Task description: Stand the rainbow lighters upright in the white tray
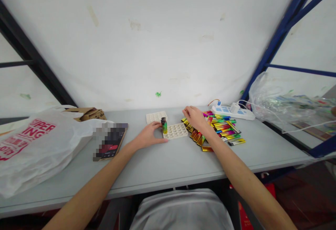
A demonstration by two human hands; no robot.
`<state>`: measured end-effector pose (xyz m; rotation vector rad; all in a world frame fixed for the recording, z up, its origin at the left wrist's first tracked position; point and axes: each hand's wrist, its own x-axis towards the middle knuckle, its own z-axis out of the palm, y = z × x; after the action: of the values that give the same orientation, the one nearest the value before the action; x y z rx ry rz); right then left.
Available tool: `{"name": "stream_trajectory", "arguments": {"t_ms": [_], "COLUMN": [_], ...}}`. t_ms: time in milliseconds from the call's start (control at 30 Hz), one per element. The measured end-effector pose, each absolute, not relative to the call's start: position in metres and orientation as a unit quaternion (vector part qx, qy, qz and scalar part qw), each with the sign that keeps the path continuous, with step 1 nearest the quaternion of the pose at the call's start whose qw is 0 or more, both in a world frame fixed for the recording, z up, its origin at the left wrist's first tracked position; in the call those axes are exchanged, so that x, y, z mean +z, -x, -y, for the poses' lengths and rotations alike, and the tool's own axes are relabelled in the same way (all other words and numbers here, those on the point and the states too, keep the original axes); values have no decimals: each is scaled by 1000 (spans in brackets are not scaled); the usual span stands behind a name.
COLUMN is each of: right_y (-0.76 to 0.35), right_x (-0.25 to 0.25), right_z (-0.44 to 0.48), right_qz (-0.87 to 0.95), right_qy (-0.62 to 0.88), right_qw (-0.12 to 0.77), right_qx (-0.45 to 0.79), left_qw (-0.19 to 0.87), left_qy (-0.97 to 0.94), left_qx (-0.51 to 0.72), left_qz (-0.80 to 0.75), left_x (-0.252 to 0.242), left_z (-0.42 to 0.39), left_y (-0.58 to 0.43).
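Lighters stand only along the left edge of the tray, beside the left hand, thumb and fingers spread; pockets rightward look bare, and a loose heap lies by the right hand, its pinch unclear

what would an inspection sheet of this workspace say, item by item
Surface: flat grey tabletop
Job's things: cream rectangular tray with round holes, green-yellow black-topped piece upright at its left end; second cream tray behind; slim shiny multicoloured sticks piled right
Clutter: white plastic bag with red print, dark rectangular device, partly pixelated
Hands: left hand spread at the nearer tray's left end; right hand over the pile's left edge, grip hidden
Cables: thin white cable right of white power strip
Surroundings: white wall, blue metal frame, black frame
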<state>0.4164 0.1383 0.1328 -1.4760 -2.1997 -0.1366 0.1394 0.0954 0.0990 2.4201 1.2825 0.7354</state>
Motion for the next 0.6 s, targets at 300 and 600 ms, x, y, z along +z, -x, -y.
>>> {"name": "stream_trajectory", "arguments": {"t_ms": [300,600], "right_y": [-420,-414], "right_x": [114,115], "right_z": [-146,-156], "right_qz": [768,788], "right_qy": [624,603], "right_qw": [118,108], "right_qx": [-77,-63], "left_qw": [153,155], "left_qy": [-845,-846], "left_qx": [244,247], "left_qz": [-451,-447], "left_x": [98,100], "left_z": [-98,-97], "left_y": [-139,-139]}}
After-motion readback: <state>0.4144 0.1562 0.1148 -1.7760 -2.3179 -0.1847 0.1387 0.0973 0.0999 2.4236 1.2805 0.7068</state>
